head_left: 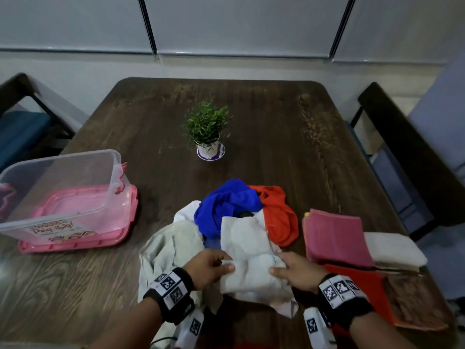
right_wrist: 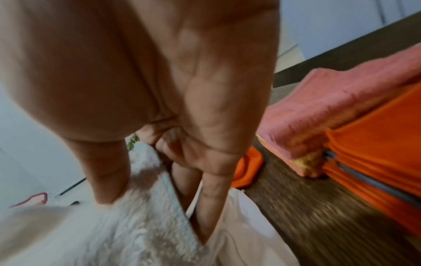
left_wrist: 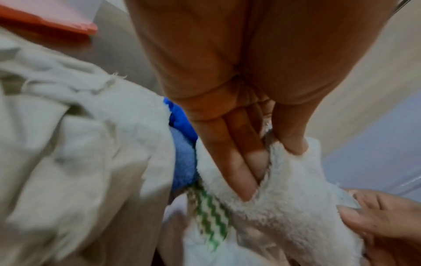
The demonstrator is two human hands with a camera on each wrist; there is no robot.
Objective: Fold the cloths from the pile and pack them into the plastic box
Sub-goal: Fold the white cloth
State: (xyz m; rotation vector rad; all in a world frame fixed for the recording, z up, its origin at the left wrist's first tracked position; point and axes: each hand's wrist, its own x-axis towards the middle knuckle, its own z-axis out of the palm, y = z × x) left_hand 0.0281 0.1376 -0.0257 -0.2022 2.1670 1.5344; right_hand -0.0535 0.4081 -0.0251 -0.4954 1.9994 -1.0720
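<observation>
White cloth [head_left: 251,260] btwn both hands' fingers [left_wrist: 237,172]

Left hand [left_wrist: 239,144] pinching white fluffy towel [left_wrist: 284,207] between thumb and fingers, green zigzag band [left_wrist: 209,214] along its edge, right hand [left_wrist: 382,219] gripping opposite end, crumpled pale cloth [left_wrist: 79,153] left, blue cloth [left_wrist: 182,162] between.

A label [head_left: 54,227] on the near wall of the plastic box [head_left: 75,177], at nine o'clock on the bench [head_left: 251,117], reads "Pag-ibig!" in orange letters; the line above it is too blurred to make out.
</observation>
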